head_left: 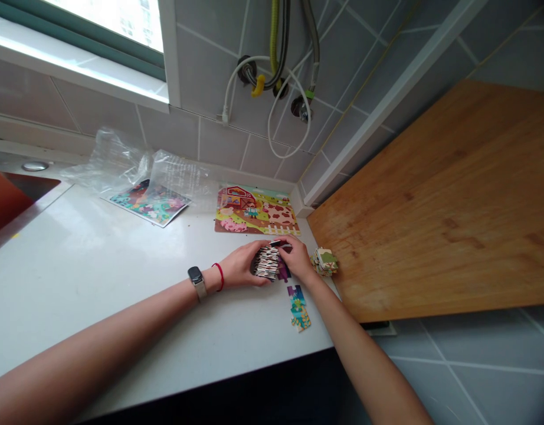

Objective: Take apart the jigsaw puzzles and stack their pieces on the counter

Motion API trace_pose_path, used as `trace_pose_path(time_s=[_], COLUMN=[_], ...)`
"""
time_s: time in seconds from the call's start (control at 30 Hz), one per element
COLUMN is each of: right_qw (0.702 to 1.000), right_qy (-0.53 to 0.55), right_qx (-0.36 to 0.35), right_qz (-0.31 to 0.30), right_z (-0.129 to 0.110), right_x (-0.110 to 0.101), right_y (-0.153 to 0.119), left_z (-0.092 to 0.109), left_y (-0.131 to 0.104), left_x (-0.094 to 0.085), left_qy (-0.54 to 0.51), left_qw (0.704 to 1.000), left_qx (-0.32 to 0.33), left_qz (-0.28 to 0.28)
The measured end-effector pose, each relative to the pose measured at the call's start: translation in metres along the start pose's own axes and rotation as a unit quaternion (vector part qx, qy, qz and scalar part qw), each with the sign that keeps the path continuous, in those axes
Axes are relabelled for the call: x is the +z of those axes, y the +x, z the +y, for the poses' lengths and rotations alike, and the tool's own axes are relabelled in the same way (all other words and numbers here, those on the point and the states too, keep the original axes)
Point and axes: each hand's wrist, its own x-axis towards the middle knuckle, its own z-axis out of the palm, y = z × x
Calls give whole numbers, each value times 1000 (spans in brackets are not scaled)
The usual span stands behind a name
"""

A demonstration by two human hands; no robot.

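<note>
My left hand (pixel 244 264) is wrapped round a thick stack of jigsaw puzzle pieces (pixel 266 263), whose edges face up. At the far right end of that stack, my right hand (pixel 295 258) pinches a dark-edged puzzle piece (pixel 275 242) between thumb and fingers. Beneath the right hand a purple piece lies partly hidden. Just below on the counter is a short strip of joined puzzle pieces (pixel 300 309) in purple, blue and green. A second pile of pieces (pixel 325 261) sits to the right of my right hand. Beyond both hands lies a farm picture (pixel 257 211) with a red barn and a cow.
Crumpled clear plastic bags (pixel 117 162) lie at the back left, partly over a colourful picture sheet (pixel 148 203). A large wooden board (pixel 449 206) leans at the right. Hoses and a white cable (pixel 269 121) hang on the tiled wall. The white counter (pixel 134 265) ends near me.
</note>
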Motion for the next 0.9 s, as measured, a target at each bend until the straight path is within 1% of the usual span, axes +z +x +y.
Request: trace_pose_path(time_s=[0.13,0.4,0.6,0.73,0.8,0.9], right_qw=[1000,997,998,998,996,992], right_qy=[17,12,7,20,37,59], right_qx=[12,20,5,-5,5,37], right_qz=[-9,-72,-66,-67,-80,-104], right_z=[3,8,6,7,8,10], right_x=[-1,-9,-10,-10,-10,-11], right_y=[0,7,10,8,7,9], left_z=[1,1,1,1,2,2], left_y=[1,0,0,0,0,-1], left_x=[-1,-1,-1,-3,-3,-4], left_qy=[-6,-5,-25,-49,-52,-47], left_qw=[1000,1000,1000,998,998,998], left_qx=[-22,-22,-8,-24,-28,-27], left_qz=[-12,-14,4,22,27,29])
